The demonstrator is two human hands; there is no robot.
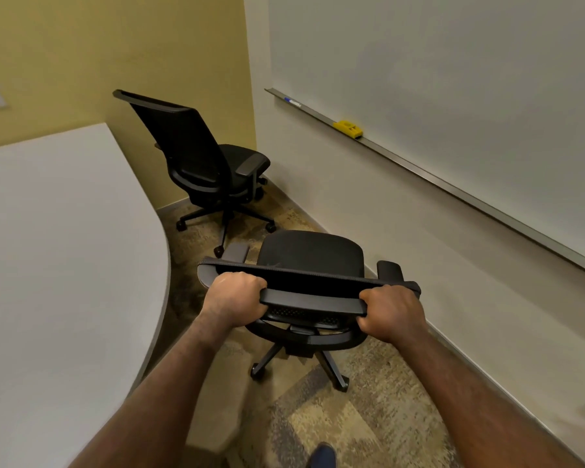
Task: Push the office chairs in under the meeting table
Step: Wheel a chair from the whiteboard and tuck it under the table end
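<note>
Both hands, left (235,297) and right (390,314), grip the chair's (313,253) backrest; the tabletop (65,248) lies leftward, nearer the left.

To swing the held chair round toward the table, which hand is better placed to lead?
Probably the right hand. It grips the wall-side end of the near chair backrest, farthest from the table, so pushing there should turn the seat tableward. The left hand grips the table-side end and would rather pivot.
</note>
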